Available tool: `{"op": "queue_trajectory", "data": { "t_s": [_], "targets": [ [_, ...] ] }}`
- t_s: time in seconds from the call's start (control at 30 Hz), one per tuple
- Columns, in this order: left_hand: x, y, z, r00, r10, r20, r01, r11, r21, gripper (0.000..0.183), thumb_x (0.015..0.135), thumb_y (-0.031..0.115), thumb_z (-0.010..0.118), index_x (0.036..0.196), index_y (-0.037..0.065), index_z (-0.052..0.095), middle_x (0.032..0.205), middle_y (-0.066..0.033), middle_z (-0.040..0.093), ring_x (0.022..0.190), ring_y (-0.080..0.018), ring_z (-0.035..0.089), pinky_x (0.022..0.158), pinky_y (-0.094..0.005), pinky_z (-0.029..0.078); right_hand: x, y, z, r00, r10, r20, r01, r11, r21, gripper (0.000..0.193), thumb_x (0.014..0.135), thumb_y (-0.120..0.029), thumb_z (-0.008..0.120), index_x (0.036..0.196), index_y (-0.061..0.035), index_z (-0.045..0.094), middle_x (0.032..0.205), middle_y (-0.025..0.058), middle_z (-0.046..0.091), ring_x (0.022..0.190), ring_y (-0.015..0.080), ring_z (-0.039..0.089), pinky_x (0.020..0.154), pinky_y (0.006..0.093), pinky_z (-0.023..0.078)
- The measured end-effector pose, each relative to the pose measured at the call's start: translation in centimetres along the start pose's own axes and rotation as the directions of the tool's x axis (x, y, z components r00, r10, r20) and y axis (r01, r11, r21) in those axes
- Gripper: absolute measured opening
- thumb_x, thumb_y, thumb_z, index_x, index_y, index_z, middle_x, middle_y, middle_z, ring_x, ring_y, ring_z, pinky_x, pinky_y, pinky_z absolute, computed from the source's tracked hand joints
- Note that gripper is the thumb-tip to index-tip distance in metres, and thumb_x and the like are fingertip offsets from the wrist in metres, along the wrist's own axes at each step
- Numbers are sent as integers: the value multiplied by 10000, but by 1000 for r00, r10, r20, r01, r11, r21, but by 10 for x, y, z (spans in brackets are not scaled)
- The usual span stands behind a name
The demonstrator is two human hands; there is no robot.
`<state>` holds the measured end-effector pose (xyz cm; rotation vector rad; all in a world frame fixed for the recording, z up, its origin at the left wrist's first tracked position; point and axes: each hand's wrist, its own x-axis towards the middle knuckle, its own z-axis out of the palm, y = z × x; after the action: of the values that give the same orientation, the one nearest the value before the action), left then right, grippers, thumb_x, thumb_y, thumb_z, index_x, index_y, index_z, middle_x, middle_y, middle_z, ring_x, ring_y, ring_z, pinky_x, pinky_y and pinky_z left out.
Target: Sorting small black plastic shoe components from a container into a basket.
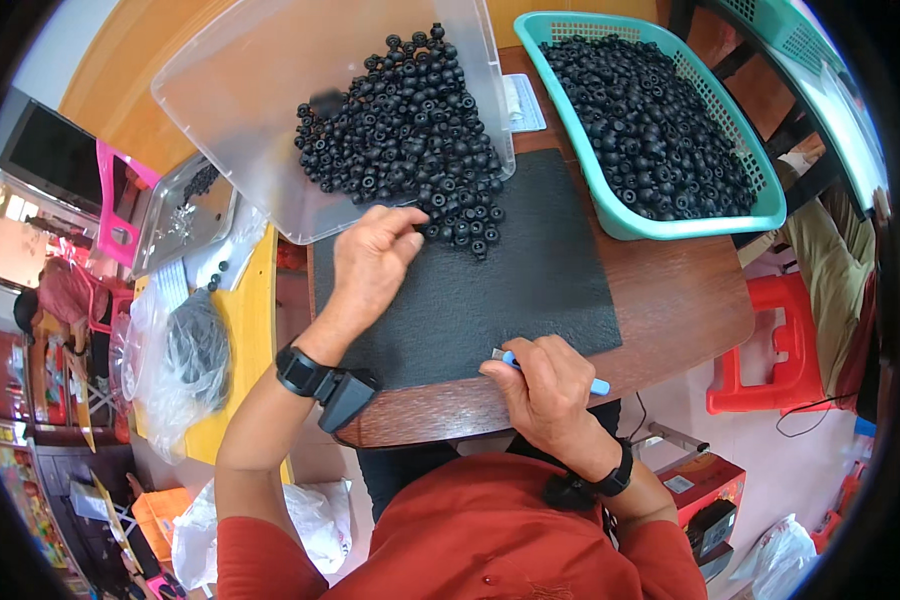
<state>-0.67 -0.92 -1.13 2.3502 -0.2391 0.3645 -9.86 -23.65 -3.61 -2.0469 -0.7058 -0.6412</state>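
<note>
A heap of small round black parts (410,150), many with a hole in one end, spills from a tipped clear plastic bin (230,90) onto a black mat (480,300). At the heap's near edge, my left hand (373,255) has its fingers curled together. The fingertips touch the parts there; whether one is between them is hidden. Over the mat's near right edge, my right hand (550,390) is closed round a slim blue-handled knife (599,387), its short metal tip pointing left. A blurred dark piece (327,102) shows against the bin, left of the heap.
A turquoise basket (610,215) full of similar black parts stands at the right of the brown table (680,290). On the left, a yellow table (255,330) bears a metal tray (160,235) and plastic bags (185,360). A red stool (770,345) stands at the right.
</note>
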Motion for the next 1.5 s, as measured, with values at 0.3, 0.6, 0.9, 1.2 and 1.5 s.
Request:
{"op": "queue_trajectory", "data": {
  "t_s": [0.3, 0.6, 0.9, 1.2, 1.5],
  "targets": [
    [3, 10, 32, 974, 222, 46, -226, 939, 261, 254, 763, 134, 772, 972, 41, 661, 734, -73, 592, 676, -242, 615, 629, -353, 475, -1, -1, 2, 1000, 18, 15, -18, 1000, -9, 246, 833, -170, 751, 900, 11, 599, 673, 96, 501, 565, 247, 502, 499, 354, 399],
    [-4, 11, 27, 934, 327, 143, -356, 831, 427, 197, 754, 77, 740, 924, 43, 646, 825, -112, 651, 737, -309, 633, 671, -397, 488, -1, -3, 1, 1000, 13, -1, -13, 1000, 13, 247, 837, -174, 745, 901, 9, 593, 684, 97, 498, 569, 254, 509, 502, 363, 409],
    [-55, 24, -4, 952, -155, 264, 281, 786, -551, 248, 860, 116, 736, 1068, -3, 671, 929, -25, 653, 844, -89, 612, 767, -247, 517, 7, -4, -5, 999, 26, -26, -25, 1000, 19, 250, 829, -163, 752, 909, 11, 592, 690, 104, 507, 577, 265, 514, 503, 369, 407],
    [-90, 55, -15, 957, -66, 283, 269, 570, -776, 283, 897, 58, 691, 1166, -14, 636, 1115, -99, 641, 1000, -108, 591, 813, -269, 521, 16, -16, 2, 1000, 20, -23, -17, 991, 130, 200, 844, -127, 733, 928, 5, 609, 701, 106, 542, 582, 275, 526, 513, 372, 404],
    [-97, 69, -14, 942, -177, 285, 322, 240, -916, 228, 915, 62, 660, 1115, -31, 602, 1048, -106, 660, 952, -139, 622, 804, -285, 527, 13, -22, 7, 1000, -7, -20, 9, 993, 117, 211, 835, -125, 738, 921, 5, 596, 692, 106, 536, 574, 268, 529, 500, 371, 405]
  ]
}}
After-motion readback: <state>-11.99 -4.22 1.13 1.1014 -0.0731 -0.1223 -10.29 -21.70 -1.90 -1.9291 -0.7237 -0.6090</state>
